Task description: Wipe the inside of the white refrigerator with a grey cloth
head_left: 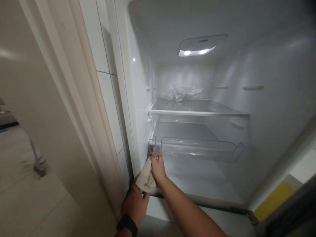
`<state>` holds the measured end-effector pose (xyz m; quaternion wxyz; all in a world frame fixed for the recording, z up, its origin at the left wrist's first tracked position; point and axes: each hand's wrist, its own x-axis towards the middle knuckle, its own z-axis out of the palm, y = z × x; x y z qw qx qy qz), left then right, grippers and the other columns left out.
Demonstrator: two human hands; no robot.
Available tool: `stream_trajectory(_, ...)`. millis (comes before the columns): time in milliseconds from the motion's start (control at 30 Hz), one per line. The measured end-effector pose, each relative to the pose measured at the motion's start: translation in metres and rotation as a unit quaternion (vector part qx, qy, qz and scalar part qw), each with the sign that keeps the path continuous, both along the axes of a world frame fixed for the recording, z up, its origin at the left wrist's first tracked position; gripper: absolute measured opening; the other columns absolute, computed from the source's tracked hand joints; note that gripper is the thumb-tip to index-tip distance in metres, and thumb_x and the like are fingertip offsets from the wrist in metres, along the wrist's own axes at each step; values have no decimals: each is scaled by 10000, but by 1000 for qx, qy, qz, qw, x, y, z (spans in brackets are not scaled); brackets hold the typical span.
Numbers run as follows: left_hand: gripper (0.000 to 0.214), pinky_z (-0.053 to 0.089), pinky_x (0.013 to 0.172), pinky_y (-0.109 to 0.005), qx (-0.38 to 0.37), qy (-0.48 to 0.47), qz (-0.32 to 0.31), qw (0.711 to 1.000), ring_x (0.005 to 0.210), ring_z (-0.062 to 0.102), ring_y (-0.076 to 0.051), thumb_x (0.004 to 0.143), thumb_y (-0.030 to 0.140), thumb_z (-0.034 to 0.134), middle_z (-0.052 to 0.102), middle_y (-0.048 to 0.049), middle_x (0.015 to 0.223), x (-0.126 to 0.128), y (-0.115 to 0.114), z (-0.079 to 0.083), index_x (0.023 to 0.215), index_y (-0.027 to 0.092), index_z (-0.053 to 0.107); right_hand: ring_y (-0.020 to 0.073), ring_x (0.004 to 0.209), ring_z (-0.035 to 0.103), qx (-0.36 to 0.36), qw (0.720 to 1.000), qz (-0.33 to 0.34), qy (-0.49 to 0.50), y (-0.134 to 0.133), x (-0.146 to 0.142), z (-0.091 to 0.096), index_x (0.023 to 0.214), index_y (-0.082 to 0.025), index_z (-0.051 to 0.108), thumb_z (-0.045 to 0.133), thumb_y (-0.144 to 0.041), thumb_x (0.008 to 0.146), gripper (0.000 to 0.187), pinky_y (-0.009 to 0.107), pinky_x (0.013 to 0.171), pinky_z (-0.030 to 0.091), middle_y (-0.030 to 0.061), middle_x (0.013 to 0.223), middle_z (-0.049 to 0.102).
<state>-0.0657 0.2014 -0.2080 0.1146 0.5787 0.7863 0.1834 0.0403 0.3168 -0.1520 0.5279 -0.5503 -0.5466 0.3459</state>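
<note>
I look into an open white fridge [271, 98]. My right hand [157, 168] is closed round a stained beige cloth [147, 179] and presses it against the left front corner of the clear drawer [197, 148]. My left hand [134, 204], with a black watch on the wrist, rests closed on the fridge's lower left edge, just below the cloth. A glass shelf [195, 110] sits above the drawer, with a crumpled clear plastic bag [182, 92] at its back.
The fridge lamp [197, 49] is lit on the ceiling. White wall tiles [108, 82] and a beige door frame [74, 98] stand at the left. A floor tool [37, 163] lies on the tiled floor beyond. The fridge door [291, 204] edge is at the lower right.
</note>
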Motion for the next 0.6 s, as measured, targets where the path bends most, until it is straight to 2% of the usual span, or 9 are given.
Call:
stream_trajectory(100, 345, 512, 710, -367, -16, 53, 0, 998, 882, 749, -291, 957, 402, 448, 774, -147, 994, 3, 0, -2, 1176, 144, 516, 257, 986, 683, -26, 995, 9, -92, 30, 11, 7, 935, -155, 724, 449, -339, 915, 332, 370, 914, 507, 142, 969, 765)
stream_trajectory(167, 328, 499, 677, -367, -17, 57, -5, 998, 864, 751, -296, 961, 406, 441, 771, -147, 977, 2, 0, -4, 1161, 150, 494, 272, 1012, 682, -24, 989, 24, -147, 29, 17, 9, 975, -133, 731, 462, -282, 895, 318, 379, 923, 498, 172, 1005, 761)
stream_trajectory(267, 318, 493, 696, -349, -9, 29, -28, 999, 894, 753, -270, 968, 416, 452, 765, -132, 1048, -3, -1, -8, 1196, 195, 479, 264, 1136, 647, 12, 972, 60, -226, -3, 27, 11, 1200, -142, 681, 495, -216, 848, 405, 375, 1008, 469, 179, 1218, 710)
stream_trajectory(367, 275, 486, 707, -336, -13, 21, -60, 998, 938, 751, -257, 977, 399, 450, 755, -129, 1099, -7, -1, -10, 1181, 215, 469, 276, 1210, 598, 42, 948, 123, -292, -45, 40, 17, 1168, -225, 709, 595, -215, 771, 414, 397, 1068, 445, 123, 1293, 686)
stream_trajectory(433, 270, 488, 700, -363, -30, 43, -42, 998, 926, 751, -290, 980, 404, 434, 760, -152, 1048, -6, -1, -9, 1146, 192, 461, 319, 1277, 550, 40, 920, 154, -358, -66, 54, 24, 1137, -275, 731, 639, -219, 730, 422, 442, 1068, 450, 91, 1358, 668)
stream_trajectory(533, 321, 501, 711, -401, -26, 56, -8, 998, 892, 752, -322, 980, 433, 404, 767, -162, 986, -1, -1, -7, 1157, 168, 447, 364, 1324, 515, -7, 877, 123, -464, -82, 85, 34, 1227, -351, 701, 568, -221, 799, 467, 485, 997, 489, 54, 1457, 620)
stream_trajectory(600, 354, 509, 728, -411, -24, 49, -4, 999, 882, 751, -325, 975, 439, 402, 770, -160, 971, 2, -1, -5, 1184, 156, 438, 379, 1293, 539, -47, 870, 65, -486, -85, 114, 38, 1268, -355, 677, 493, -215, 853, 475, 498, 941, 509, 74, 1443, 626)
